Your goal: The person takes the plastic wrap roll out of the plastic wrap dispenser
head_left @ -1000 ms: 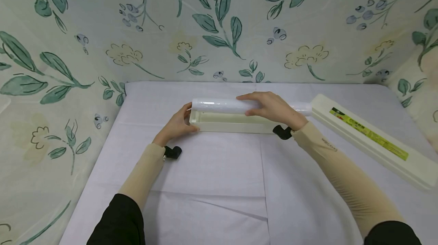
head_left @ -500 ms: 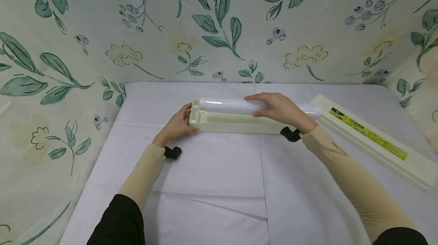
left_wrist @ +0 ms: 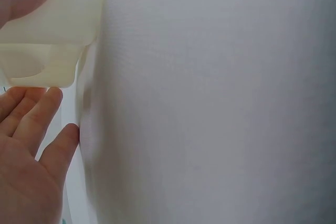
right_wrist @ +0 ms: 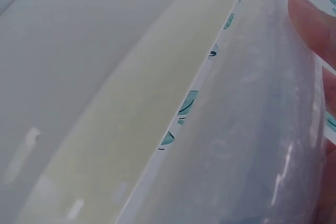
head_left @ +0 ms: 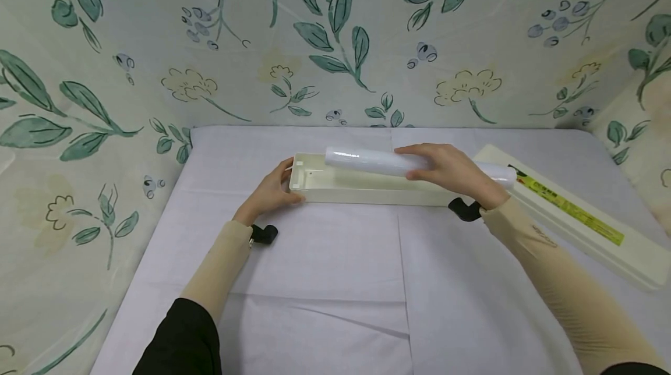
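Note:
A roll of clear plastic wrap (head_left: pixel 362 161) is in my right hand (head_left: pixel 445 170), thumb on the near side and fingers over the far side. It is slightly tilted over a long cream box (head_left: pixel 367 195), its left end above the box's open top and its right end over the box's lid (head_left: pixel 576 212). In the right wrist view the wrap (right_wrist: pixel 236 129) fills much of the picture beside the pale box. My left hand (head_left: pixel 269 193) grips the box's left end. The left wrist view shows the thumb on one side of the box (left_wrist: pixel 47 19), fingertips at the other.
The lid, with a yellow-green label (head_left: pixel 571 206), lies slanted at the right on a white cloth-covered table (head_left: pixel 314 258). A leaf-patterned curtain (head_left: pixel 236 43) hangs behind and at the sides, close to the table's back edge.
My right hand has moved the roll of plastic wrap rightward along the box, uncovering its left inside and overlapping the lid more. My left hand stays at the box's left end.

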Tool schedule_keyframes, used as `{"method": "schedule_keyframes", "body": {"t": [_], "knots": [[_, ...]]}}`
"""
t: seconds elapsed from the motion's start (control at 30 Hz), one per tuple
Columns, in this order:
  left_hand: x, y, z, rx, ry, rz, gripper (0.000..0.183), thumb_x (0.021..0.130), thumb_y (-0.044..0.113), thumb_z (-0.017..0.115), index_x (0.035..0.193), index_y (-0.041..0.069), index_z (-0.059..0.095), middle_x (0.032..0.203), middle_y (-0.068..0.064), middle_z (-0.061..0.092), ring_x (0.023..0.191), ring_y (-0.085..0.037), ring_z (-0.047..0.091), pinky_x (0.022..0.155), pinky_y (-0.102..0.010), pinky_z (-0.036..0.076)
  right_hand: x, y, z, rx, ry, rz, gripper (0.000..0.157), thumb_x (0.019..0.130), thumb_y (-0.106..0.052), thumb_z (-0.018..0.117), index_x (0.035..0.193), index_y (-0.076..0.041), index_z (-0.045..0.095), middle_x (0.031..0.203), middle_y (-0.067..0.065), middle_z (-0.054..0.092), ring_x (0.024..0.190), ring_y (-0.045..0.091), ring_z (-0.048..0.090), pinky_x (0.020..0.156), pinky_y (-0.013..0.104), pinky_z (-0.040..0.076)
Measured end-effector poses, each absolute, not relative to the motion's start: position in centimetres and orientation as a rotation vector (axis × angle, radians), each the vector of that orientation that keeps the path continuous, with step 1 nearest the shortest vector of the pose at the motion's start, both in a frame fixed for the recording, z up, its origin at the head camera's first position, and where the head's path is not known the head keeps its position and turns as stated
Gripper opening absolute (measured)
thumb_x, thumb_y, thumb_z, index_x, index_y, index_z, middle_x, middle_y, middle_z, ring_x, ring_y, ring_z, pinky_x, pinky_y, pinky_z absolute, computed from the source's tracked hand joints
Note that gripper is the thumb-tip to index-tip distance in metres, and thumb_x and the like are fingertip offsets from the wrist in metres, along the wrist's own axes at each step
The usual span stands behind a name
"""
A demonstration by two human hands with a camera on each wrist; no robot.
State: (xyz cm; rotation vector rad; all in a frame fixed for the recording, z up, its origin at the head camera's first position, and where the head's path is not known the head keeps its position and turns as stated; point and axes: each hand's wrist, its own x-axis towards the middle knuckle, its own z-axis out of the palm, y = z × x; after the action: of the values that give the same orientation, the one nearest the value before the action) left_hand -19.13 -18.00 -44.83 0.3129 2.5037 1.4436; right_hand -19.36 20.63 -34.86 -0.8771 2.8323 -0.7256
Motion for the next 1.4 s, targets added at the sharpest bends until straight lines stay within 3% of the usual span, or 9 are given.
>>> {"method": "schedule_keyframes", "body": {"t": [1.4], "knots": [[-19.0,-17.9,-44.5,0.306,2.504,1.429,0.099,0.075,0.012,0.080,0.153,0.013,0.018,0.153,-0.012,0.028,0.140,-0.025,0.026,0.113,-0.048,0.016,-16.7,26.9,-34.6,-0.751,2.936,-0.692,0.053,0.086,-0.025,0.073,0.134,-0.011,0.056,0.130,0.019,0.056,0.113,0.037,0.052,0.089,0.056,0.041]]}}
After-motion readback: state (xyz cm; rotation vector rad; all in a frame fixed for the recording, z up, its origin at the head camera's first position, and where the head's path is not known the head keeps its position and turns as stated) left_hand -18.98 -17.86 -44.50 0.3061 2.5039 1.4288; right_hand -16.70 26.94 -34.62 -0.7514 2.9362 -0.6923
